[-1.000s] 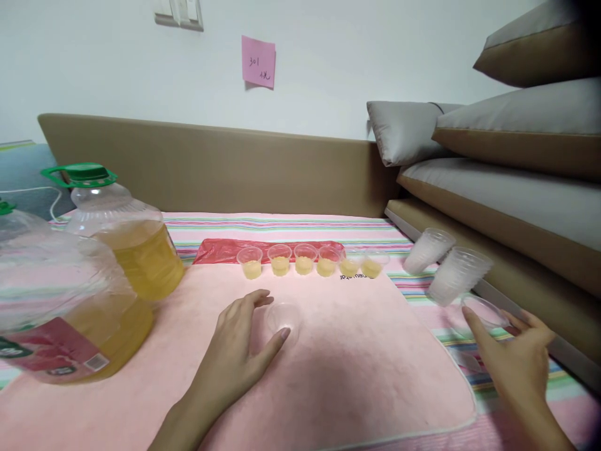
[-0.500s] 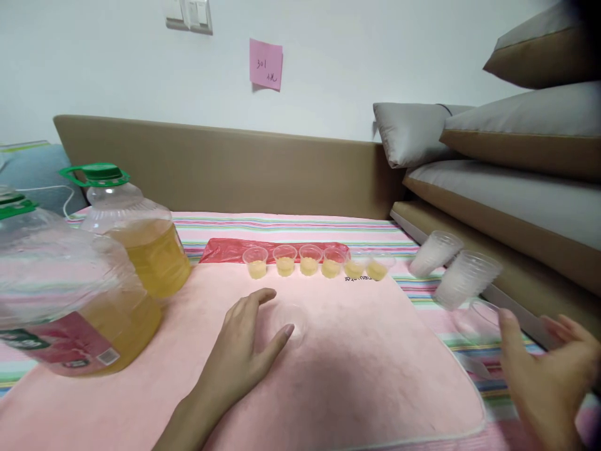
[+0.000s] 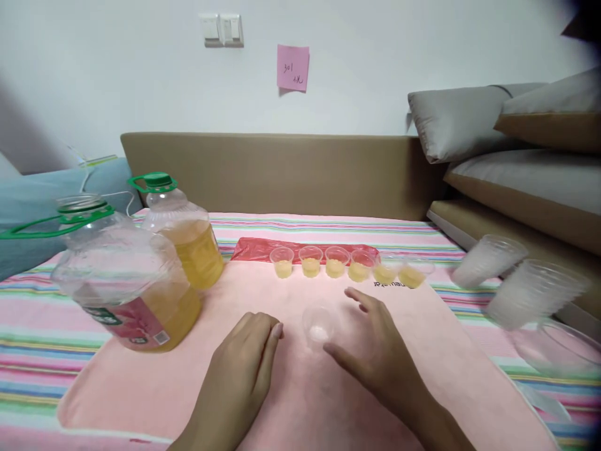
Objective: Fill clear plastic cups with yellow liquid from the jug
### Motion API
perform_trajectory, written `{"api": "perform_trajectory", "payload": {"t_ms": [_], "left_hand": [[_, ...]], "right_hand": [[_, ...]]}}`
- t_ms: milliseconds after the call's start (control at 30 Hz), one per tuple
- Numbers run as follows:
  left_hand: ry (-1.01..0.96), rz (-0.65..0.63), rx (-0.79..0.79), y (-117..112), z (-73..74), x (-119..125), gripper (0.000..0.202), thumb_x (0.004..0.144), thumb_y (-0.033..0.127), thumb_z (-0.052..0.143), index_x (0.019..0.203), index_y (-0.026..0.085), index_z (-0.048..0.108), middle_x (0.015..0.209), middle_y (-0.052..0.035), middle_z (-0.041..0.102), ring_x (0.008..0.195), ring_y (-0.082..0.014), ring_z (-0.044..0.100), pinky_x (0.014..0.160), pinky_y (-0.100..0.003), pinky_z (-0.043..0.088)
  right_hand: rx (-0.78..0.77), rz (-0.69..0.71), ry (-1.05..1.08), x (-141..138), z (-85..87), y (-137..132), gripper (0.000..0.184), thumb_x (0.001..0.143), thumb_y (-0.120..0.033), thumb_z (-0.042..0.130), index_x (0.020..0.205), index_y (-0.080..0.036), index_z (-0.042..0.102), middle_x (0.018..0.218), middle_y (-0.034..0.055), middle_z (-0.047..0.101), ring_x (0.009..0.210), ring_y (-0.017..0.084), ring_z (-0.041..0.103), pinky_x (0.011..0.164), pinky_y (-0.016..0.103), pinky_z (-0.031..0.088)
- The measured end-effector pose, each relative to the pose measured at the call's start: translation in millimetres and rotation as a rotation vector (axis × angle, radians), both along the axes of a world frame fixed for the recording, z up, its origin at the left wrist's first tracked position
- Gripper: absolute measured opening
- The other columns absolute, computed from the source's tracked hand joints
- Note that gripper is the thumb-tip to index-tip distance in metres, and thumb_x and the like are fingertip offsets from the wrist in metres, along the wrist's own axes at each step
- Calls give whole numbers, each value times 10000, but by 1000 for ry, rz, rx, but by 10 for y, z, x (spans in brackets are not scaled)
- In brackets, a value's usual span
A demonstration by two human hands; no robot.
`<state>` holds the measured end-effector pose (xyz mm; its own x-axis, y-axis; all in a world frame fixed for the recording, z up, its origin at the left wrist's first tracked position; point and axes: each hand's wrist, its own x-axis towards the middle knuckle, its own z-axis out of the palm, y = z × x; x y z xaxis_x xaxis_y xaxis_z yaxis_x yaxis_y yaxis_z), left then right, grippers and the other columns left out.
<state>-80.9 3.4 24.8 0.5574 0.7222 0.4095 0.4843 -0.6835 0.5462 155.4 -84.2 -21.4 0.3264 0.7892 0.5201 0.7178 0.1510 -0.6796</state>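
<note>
An empty small clear cup (image 3: 318, 324) stands on the pink towel (image 3: 422, 376) between my hands. My left hand (image 3: 244, 363) rests flat on the towel just left of the cup, fingers together, holding nothing. My right hand (image 3: 375, 351) hovers just right of the cup, thumb and fingers spread around its side, not clearly gripping it. A row of several small cups with yellow liquid (image 3: 347, 268) stands farther back along a red plastic sheet (image 3: 253, 248).
Two large oil jugs stand at the left: the near one (image 3: 126, 288) uncapped, the far one (image 3: 185, 228) with a green cap. Stacks of clear cups (image 3: 535, 293) lie at the right beside a clear bowl (image 3: 558, 347). Cushions (image 3: 516, 169) are piled at the right.
My right hand has moved from the cup stacks at the right to just beside the empty cup. The left hand has drawn back slightly. The view has swung left.
</note>
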Motion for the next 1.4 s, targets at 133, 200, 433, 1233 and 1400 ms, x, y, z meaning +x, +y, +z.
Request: {"api": "perform_trajectory", "payload": {"t_ms": [133,200,433,1233,1400], "left_hand": [[41,3,-31,-82,-74,-89,301,1065,421,398,894,273,597,848,-10,652,796,-218,642,697,-370,498],[84,16,-63,-86,-149,-95,315,1057,452,411,886,269,603,861,-18,662,808,-228,651,706,-383,509],[169,-26,-95,-159,-325,-68,308,1060,436,408,906,254,602,893,-20,674,842,-222,665,731,-374,522],[185,81,-3,-152,-72,40,425,1054,406,408,665,236,438,541,38,550,495,-170,593,520,-300,335],[11,122,96,-140,488,-321,473,1073,465,306,713,259,534,584,45,593,517,-146,619,533,-265,463]], "right_hand": [[-19,45,11,-143,-151,20,787,877,-527,801,1501,-282,387,1471,109,487,1346,341,478,1088,597,481],[-11,29,72,-173,-174,25,799,867,-523,812,1504,-283,393,1469,104,492,1341,337,486,1096,579,477],[-25,40,237,-194,-162,114,804,848,-491,819,1510,-307,402,1428,76,538,1326,312,510,1123,552,436],[314,56,0,-62,50,-113,199,1095,-376,527,1176,-231,636,1065,44,630,986,217,597,835,346,483],[355,201,-60,-96,114,-197,321,1105,-148,418,823,-198,561,650,-46,420,559,116,442,542,261,319]]}}
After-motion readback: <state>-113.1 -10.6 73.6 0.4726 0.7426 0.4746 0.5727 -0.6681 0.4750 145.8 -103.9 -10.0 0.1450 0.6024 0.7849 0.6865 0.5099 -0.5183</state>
